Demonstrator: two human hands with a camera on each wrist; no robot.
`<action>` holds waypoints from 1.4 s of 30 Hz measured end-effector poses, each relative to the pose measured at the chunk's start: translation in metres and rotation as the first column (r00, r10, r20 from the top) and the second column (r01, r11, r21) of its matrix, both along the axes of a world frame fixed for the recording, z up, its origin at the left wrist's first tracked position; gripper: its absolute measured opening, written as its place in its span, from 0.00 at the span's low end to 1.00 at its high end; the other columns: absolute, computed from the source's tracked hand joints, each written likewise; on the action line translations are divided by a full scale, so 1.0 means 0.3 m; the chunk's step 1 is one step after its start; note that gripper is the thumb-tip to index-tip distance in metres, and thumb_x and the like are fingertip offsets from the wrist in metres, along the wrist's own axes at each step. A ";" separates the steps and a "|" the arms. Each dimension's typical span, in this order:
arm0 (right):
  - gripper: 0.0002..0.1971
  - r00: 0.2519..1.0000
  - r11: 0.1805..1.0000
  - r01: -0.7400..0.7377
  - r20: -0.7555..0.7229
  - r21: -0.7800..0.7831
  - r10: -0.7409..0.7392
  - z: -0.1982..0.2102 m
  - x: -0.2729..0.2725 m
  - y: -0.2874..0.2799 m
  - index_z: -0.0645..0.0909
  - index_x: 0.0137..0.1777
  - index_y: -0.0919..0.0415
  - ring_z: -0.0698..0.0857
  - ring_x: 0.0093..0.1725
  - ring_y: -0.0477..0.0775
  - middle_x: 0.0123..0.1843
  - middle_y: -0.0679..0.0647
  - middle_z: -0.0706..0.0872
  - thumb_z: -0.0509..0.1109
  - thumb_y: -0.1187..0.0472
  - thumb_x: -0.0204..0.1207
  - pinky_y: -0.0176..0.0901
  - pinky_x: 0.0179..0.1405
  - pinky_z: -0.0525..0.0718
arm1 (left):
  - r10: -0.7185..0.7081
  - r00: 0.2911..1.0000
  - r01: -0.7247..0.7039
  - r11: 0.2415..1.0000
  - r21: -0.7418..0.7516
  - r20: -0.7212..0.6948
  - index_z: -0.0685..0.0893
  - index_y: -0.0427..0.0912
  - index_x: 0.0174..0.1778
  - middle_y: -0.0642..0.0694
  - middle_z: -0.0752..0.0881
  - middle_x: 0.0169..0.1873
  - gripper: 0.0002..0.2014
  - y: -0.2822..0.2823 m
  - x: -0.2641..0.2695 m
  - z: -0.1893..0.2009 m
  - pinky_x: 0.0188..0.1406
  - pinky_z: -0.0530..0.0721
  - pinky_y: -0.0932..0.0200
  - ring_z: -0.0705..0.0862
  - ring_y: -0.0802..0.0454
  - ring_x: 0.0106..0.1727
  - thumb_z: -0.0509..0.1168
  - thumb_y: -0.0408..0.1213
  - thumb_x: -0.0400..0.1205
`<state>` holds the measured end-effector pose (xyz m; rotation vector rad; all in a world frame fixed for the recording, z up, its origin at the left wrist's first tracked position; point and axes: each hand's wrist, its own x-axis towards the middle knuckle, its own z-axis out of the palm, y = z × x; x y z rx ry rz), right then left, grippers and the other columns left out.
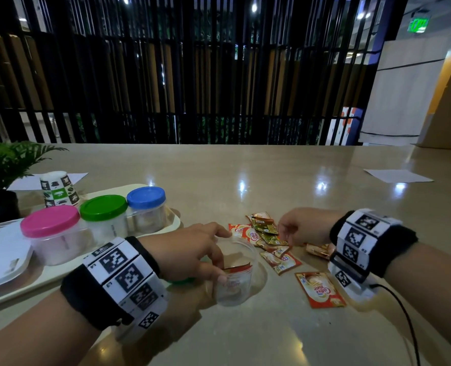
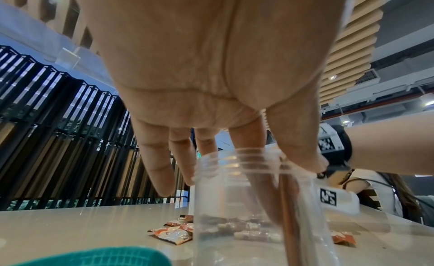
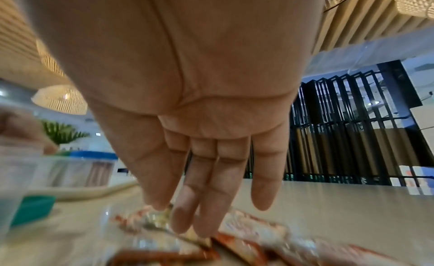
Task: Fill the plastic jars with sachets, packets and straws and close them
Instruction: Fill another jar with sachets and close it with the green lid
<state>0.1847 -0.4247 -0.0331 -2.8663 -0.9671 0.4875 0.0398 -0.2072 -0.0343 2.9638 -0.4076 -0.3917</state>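
Clear plastic, lidless, the open jar (image 1: 235, 276) stands on the beige worktop (image 1: 285, 186), gripped at its rim by the left hand (image 1: 190, 252), thumb and fingers curled round it. One red-and-white sachet (image 1: 236, 269) stands inside; whether more lie beneath it cannot be told. A green lid (image 1: 180, 280) peeks out under that wrist.

Three closed jars sit on a pale tray (image 1: 175, 220) to the left: a pink-lidded jar (image 1: 51, 235), a green-lidded jar (image 1: 104, 216) and a blue-lidded jar (image 1: 146, 208); their contents are too cloudy to name. Behind them stands one printed paper cup (image 1: 59, 191).

Loose packets (image 1: 268, 235) are scattered on the worktop just beyond the open jar, roughly nine, red-and-white ones mixed with gold-green ones. One loose sachet (image 1: 320, 289) lying apart reads "Coffee mate".

Over the heap, the right hand (image 1: 302, 227) reaches down, thumb and forefinger closing on a gold-green packet (image 1: 273, 239); whether it is truly pinched cannot be told, as the wrist view is blurred.
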 end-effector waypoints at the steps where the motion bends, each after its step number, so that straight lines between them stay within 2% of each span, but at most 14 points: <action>1: 0.09 1.000 0.999 0.016 0.005 -0.042 -0.016 -0.023 0.005 -0.002 0.83 0.46 0.49 0.81 0.46 0.45 0.44 0.44 0.83 0.68 0.66 0.76 0.39 0.48 0.81 | 0.003 1.000 -0.003 1.000 -0.003 -0.003 0.88 0.54 0.58 0.56 0.57 0.81 0.15 -0.001 0.001 0.001 0.78 0.64 0.50 0.61 0.54 0.78 0.64 0.55 0.82; 4: 0.04 0.998 0.996 0.057 0.000 -0.069 -0.057 -0.064 0.012 -0.008 0.83 0.48 0.52 0.82 0.49 0.48 0.48 0.47 0.85 0.73 0.59 0.74 0.43 0.51 0.82 | 0.014 1.000 -0.014 1.000 -0.014 -0.011 0.88 0.55 0.57 0.57 0.57 0.81 0.14 -0.003 -0.001 0.002 0.78 0.65 0.50 0.61 0.55 0.78 0.64 0.55 0.82; 7: 0.19 0.992 0.991 0.119 -0.033 -0.056 -0.121 -0.084 0.006 -0.004 0.81 0.46 0.55 0.79 0.44 0.49 0.44 0.51 0.83 0.76 0.40 0.68 0.42 0.43 0.76 | 0.020 1.000 -0.020 1.000 -0.009 -0.016 0.88 0.55 0.57 0.58 0.57 0.81 0.14 -0.004 -0.002 0.002 0.78 0.65 0.48 0.61 0.55 0.78 0.64 0.56 0.82; 9: 0.26 0.986 0.983 0.165 -0.007 -0.076 -0.166 -0.095 -0.004 0.002 0.80 0.47 0.56 0.76 0.41 0.49 0.41 0.51 0.80 0.74 0.34 0.65 0.43 0.39 0.72 | 0.023 1.000 -0.023 1.000 -0.013 -0.017 0.88 0.55 0.57 0.58 0.58 0.81 0.14 -0.005 -0.003 0.003 0.78 0.65 0.48 0.61 0.55 0.77 0.64 0.56 0.82; 14: 0.28 0.988 0.980 0.151 -0.027 -0.128 -0.155 -0.092 -0.019 0.021 0.79 0.55 0.59 0.77 0.47 0.51 0.52 0.55 0.83 0.80 0.41 0.64 0.43 0.43 0.74 | 0.027 1.000 -0.027 1.000 -0.013 -0.015 0.88 0.55 0.57 0.58 0.58 0.81 0.14 -0.005 -0.007 0.003 0.78 0.65 0.48 0.61 0.55 0.77 0.64 0.55 0.82; 18: 0.31 0.982 0.977 0.151 -0.092 -0.153 -0.166 -0.075 -0.022 0.017 0.77 0.63 0.55 0.77 0.54 0.51 0.61 0.53 0.81 0.83 0.48 0.62 0.44 0.52 0.77 | 0.031 0.999 -0.031 0.999 -0.015 -0.011 0.88 0.55 0.58 0.58 0.57 0.81 0.14 -0.007 -0.008 0.003 0.78 0.64 0.50 0.61 0.55 0.77 0.64 0.55 0.82; 21: 0.32 0.984 0.972 0.122 -0.106 -0.202 -0.145 -0.066 -0.028 0.010 0.77 0.65 0.54 0.76 0.54 0.50 0.61 0.51 0.80 0.83 0.49 0.62 0.40 0.45 0.76 | 0.033 0.999 -0.033 0.999 -0.018 -0.013 0.88 0.55 0.58 0.59 0.57 0.81 0.14 -0.007 -0.007 0.003 0.78 0.65 0.49 0.61 0.55 0.77 0.65 0.55 0.82; 23: 0.32 0.984 0.971 0.091 -0.131 -0.222 -0.122 -0.064 -0.032 0.008 0.78 0.66 0.59 0.75 0.51 0.50 0.59 0.53 0.81 0.82 0.50 0.63 0.38 0.38 0.72 | 0.032 0.999 -0.033 0.999 -0.020 -0.013 0.88 0.55 0.58 0.59 0.58 0.81 0.14 -0.006 -0.007 0.003 0.78 0.64 0.49 0.61 0.55 0.77 0.65 0.55 0.82; 25: 0.29 0.981 0.971 0.063 -0.162 -0.231 -0.102 -0.067 -0.030 0.007 0.79 0.61 0.62 0.73 0.47 0.50 0.53 0.55 0.81 0.82 0.50 0.64 0.39 0.35 0.70 | 0.028 1.000 -0.028 0.999 -0.016 -0.009 0.87 0.54 0.58 0.58 0.58 0.81 0.15 -0.005 -0.008 0.001 0.78 0.64 0.50 0.61 0.55 0.78 0.65 0.56 0.81; 29: 0.23 0.984 0.978 0.061 -0.154 -0.199 -0.093 -0.079 -0.025 -0.003 0.72 0.49 0.48 0.74 0.47 0.49 0.49 0.46 0.79 0.82 0.50 0.62 0.42 0.41 0.74 | 0.023 1.000 -0.023 1.000 -0.007 -0.004 0.86 0.54 0.61 0.58 0.58 0.81 0.17 -0.005 -0.002 0.002 0.78 0.64 0.51 0.61 0.55 0.78 0.64 0.56 0.81; 33: 0.24 0.984 0.995 0.053 -0.163 -0.083 -0.066 -0.073 -0.027 -0.007 0.71 0.56 0.45 0.78 0.52 0.48 0.54 0.46 0.79 0.81 0.53 0.65 0.43 0.49 0.80 | 0.033 0.999 -0.034 0.999 -0.028 -0.015 0.86 0.55 0.61 0.59 0.59 0.81 0.17 -0.003 -0.001 0.006 0.79 0.65 0.51 0.61 0.56 0.78 0.65 0.56 0.81; 35: 0.16 0.986 0.998 0.044 -0.161 0.035 -0.038 -0.045 -0.030 -0.014 0.73 0.56 0.44 0.82 0.53 0.48 0.55 0.47 0.82 0.75 0.54 0.73 0.43 0.53 0.83 | 0.033 0.999 -0.034 0.999 -0.031 -0.020 0.86 0.54 0.60 0.59 0.59 0.81 0.16 -0.004 0.000 0.008 0.78 0.65 0.52 0.61 0.56 0.79 0.66 0.56 0.80; 38: 0.03 0.996 0.981 0.016 -0.086 0.193 0.000 0.024 -0.042 -0.020 0.75 0.53 0.46 0.81 0.44 0.45 0.49 0.47 0.84 0.65 0.53 0.82 0.38 0.44 0.78 | 0.029 0.999 -0.029 0.999 -0.025 -0.019 0.87 0.53 0.58 0.59 0.58 0.81 0.15 -0.004 0.002 0.008 0.78 0.65 0.52 0.61 0.56 0.79 0.66 0.56 0.81; 42: 0.06 0.994 0.856 0.036 -0.108 0.516 0.023 0.100 -0.083 0.009 0.79 0.54 0.55 0.79 0.37 0.50 0.43 0.53 0.84 0.62 0.56 0.84 0.43 0.41 0.79 | 0.023 1.000 -0.024 0.999 -0.036 -0.017 0.87 0.54 0.58 0.59 0.58 0.81 0.15 -0.001 0.002 0.005 0.79 0.64 0.49 0.60 0.55 0.79 0.66 0.55 0.81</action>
